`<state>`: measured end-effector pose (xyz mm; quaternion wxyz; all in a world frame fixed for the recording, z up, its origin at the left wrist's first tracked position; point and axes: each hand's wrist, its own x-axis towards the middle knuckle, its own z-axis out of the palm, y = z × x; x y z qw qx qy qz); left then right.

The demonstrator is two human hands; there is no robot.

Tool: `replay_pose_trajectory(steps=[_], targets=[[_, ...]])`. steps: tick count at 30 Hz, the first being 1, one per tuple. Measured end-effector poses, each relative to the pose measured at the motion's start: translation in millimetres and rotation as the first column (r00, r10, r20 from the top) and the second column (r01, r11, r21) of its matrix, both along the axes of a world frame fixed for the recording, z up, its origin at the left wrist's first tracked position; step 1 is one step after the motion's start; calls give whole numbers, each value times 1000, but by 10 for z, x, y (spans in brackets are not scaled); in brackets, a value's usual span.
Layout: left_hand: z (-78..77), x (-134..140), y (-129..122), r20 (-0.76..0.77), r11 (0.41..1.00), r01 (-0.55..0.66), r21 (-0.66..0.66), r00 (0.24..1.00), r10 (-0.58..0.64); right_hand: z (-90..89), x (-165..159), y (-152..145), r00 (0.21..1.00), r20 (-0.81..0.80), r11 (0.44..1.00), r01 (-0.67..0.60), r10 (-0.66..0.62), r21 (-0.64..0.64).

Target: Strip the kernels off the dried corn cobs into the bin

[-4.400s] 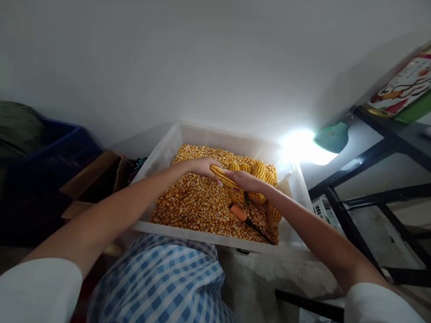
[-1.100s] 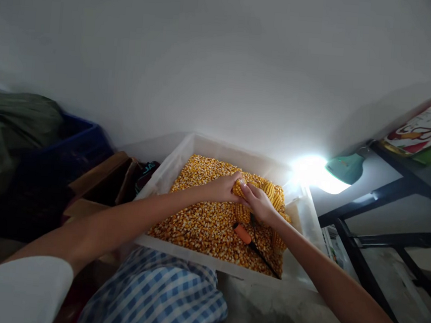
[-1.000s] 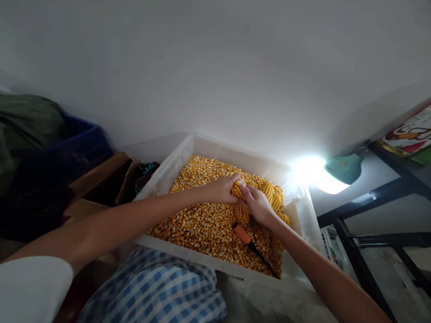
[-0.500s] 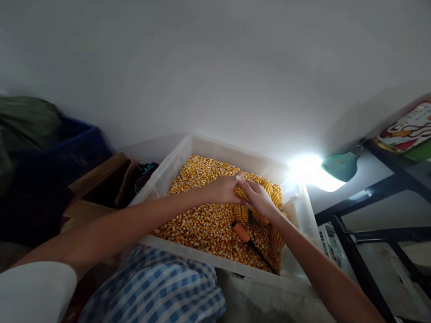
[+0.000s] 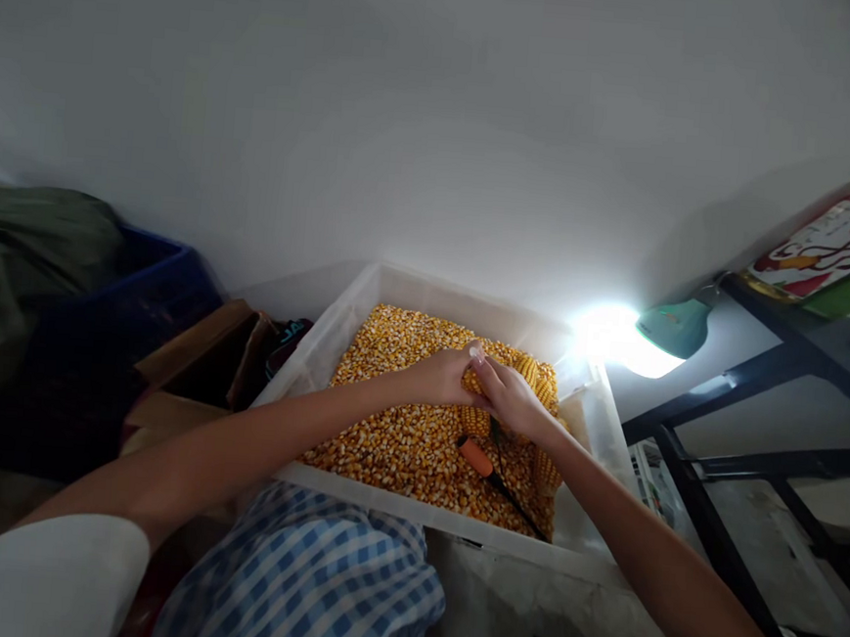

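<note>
Both hands meet over a white plastic bin (image 5: 410,506) filled with loose corn kernels (image 5: 393,444). My left hand (image 5: 448,375) is wrapped round an ear of corn (image 5: 472,382), mostly hidden by the fingers. On the same ear my right hand (image 5: 513,396) is closed, its thumb close to the left thumb. Several more ears, one of them a yellow corn cob (image 5: 474,422), lie beneath and beside the right hand. Just in front of them a tool with an orange handle (image 5: 474,455) and a thin dark shaft rests on the kernels.
A lit bulb lamp (image 5: 670,330) hangs at the bin's right, by a dark metal rack (image 5: 782,361). Left of the bin stand an open cardboard box (image 5: 197,359) and a blue crate (image 5: 167,274). A blue checked cloth (image 5: 316,580) covers my lap. The wall rises behind.
The hands stay together on the ear of corn, with only a slight shift of the fingers and thumbs. The bin and the orange-handled tool have not moved.
</note>
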<state>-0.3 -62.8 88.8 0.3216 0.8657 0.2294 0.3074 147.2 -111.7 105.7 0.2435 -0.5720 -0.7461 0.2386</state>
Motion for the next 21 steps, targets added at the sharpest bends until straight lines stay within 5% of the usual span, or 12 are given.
replay_pose_trajectory(steps=[10, 16, 21], targets=[[-78, 24, 47, -13, 1000, 16, 15, 1000, -15, 19, 17, -18, 982, 156, 976, -131, 104, 173], [2, 8, -21, -54, 1000, 5, -26, 999, -6, 38, 112, 54, 997, -26, 993, -66, 69, 101], [35, -6, -63, -38, 997, 59, -54, 997, -61, 36, 171, 109, 973, -230, 996, -23, 1, -92]])
